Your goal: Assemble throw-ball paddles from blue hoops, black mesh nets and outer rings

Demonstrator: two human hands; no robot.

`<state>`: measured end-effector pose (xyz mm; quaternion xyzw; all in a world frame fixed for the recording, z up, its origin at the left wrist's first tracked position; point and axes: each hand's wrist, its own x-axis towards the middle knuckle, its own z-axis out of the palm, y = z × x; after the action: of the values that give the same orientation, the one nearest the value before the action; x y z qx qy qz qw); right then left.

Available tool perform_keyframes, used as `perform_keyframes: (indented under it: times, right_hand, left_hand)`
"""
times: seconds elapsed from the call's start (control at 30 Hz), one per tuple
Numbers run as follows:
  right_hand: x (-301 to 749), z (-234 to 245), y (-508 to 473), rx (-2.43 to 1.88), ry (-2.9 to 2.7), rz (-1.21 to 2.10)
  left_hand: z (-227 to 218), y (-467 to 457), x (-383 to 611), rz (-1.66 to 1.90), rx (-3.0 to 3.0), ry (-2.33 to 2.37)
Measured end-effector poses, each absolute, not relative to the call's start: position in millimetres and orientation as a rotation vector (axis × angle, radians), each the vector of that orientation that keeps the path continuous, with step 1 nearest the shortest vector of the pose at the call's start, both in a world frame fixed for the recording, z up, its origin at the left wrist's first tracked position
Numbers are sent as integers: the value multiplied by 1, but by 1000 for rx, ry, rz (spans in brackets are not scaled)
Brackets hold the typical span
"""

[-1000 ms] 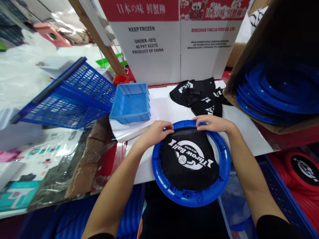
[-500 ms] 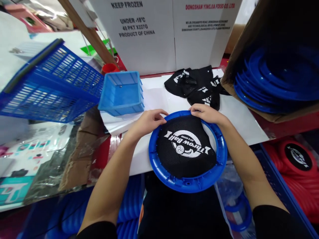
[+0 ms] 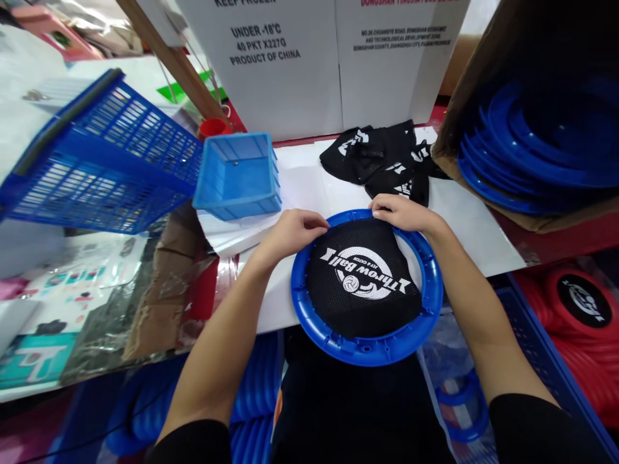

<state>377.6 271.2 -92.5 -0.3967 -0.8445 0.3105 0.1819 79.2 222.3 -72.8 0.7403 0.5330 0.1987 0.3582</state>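
Observation:
A blue plastic ring (image 3: 366, 350) lies on the white table edge (image 3: 464, 238), partly overhanging it. Black mesh fabric (image 3: 362, 283) printed "Throw Ball" is spread inside the ring. My left hand (image 3: 293, 233) pinches the mesh against the ring's far left rim, fingers curled. On the far right rim, my right hand (image 3: 401, 212) presses the mesh edge the same way. Both forearms reach in from below.
Loose black mesh pieces (image 3: 382, 161) lie behind the ring. A small blue tray (image 3: 236, 177) and a tilted blue basket (image 3: 101, 161) stand left. A cardboard box of blue rings (image 3: 536, 148) sits right, white cartons (image 3: 329, 58) behind, red discs (image 3: 580, 303) lower right.
The ring with its mesh has turned a little; the print now slants. Both hands stay at the far rim, shifted slightly along it. The view has dropped.

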Motion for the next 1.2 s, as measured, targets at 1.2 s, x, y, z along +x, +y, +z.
perform_keyframes:
  times: [1.2]
  right_hand:
    - [348, -81, 242, -885, -2387, 982]
  left_hand:
    - [-71, 213, 88, 506, 1995, 1204]
